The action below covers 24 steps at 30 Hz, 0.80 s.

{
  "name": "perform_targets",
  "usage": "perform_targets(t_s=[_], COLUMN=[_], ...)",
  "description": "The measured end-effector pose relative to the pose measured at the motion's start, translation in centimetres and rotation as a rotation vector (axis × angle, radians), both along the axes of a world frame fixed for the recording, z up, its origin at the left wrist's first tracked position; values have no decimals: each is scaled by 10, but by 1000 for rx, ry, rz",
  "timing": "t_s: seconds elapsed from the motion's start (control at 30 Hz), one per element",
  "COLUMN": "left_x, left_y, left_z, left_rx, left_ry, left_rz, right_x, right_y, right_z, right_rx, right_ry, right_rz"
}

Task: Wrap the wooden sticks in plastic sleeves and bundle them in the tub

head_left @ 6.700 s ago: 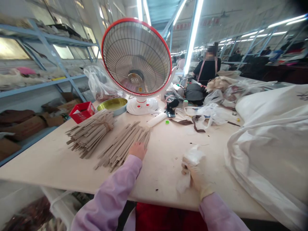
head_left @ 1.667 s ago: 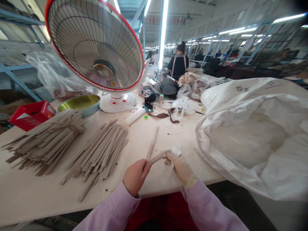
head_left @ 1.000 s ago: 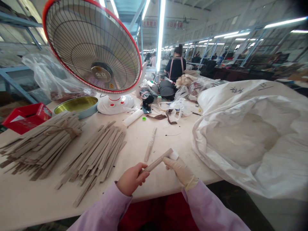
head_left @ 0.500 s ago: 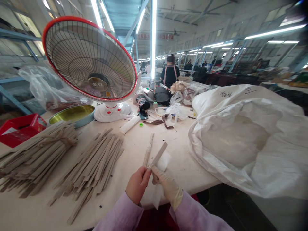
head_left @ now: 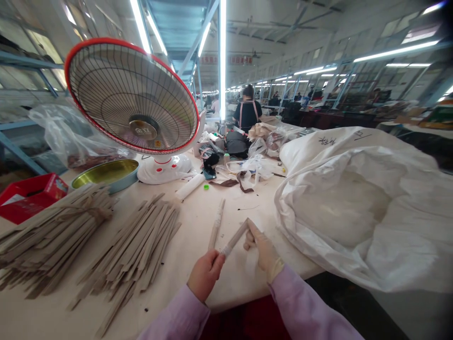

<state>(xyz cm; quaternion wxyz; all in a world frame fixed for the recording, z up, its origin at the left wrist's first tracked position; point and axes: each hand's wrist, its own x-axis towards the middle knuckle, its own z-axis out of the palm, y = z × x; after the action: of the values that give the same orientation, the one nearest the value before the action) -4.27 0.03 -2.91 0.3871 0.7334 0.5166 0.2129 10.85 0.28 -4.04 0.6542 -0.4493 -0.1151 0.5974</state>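
Jutting from left grip (head_left: 205, 274) — strip (head_left: 236, 236)

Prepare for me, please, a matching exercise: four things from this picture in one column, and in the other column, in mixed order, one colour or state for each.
Things
1. Left hand
2. Right hand
3. Dish-shaped heater
4. Oval pan

Descriptions
A. in a pale glove
B. golden inside
C. bare, gripping the near end of a strip
D. with a red rim

Right pairs: 1-C, 2-A, 3-D, 4-B
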Motion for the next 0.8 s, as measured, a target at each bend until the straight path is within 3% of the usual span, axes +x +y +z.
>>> perform_targets(t_s=[0.1, 0.23, 0.37, 0.47, 0.6, 0.8], left_x=[7, 14, 11, 8, 8, 5], left_y=[7, 37, 61, 53, 26, 9], left_z=[-2, -4, 3, 12, 13, 9], left_rx=[49, 72, 154, 231, 62, 44], left_ry=[17, 61, 65, 16, -119, -167], left_rz=[47, 117, 169, 138, -27, 22], right_x=[-4, -2, 16, 17, 3, -13], right_y=[4, 6, 5, 3, 2, -10], right_z=[-6, -4, 8, 7, -2, 2], right_rx=[20, 74, 117, 162, 158, 187], right_ry=[-8, 99, 253, 213, 184, -56], right_rz=[37, 98, 295, 255, 169, 225])
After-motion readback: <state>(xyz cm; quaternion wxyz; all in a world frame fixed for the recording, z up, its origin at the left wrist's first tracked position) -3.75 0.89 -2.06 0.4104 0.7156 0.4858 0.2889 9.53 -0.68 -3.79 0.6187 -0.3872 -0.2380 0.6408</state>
